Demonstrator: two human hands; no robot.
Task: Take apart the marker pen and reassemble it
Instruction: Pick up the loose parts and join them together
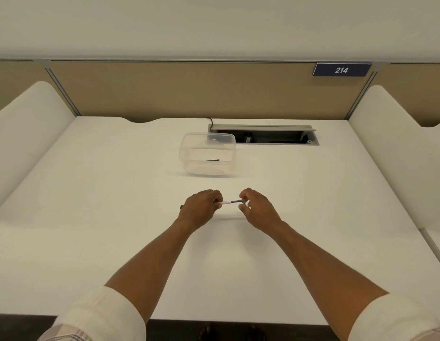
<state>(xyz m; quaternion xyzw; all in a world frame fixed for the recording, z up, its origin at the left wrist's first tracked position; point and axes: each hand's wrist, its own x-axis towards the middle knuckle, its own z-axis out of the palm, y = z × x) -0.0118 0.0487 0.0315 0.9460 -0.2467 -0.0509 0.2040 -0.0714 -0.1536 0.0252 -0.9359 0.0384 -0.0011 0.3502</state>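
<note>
A slim marker pen (230,202), white with a dark bluish stretch, lies level between both hands just above the white table (115,217). My left hand (201,209) grips its left part with curled fingers, and a small dark tip (181,207) pokes out past that hand's left side. My right hand (257,210) pinches the pen's right end between thumb and fingertips. The part of the pen inside the left fist is hidden.
A clear plastic tub (207,153) stands behind the hands with a small dark piece (213,159) lying in it. Behind it is an open cable hatch (263,135) in the table. White side partitions rise left and right, and a tan panel carries a 214 sign (341,69).
</note>
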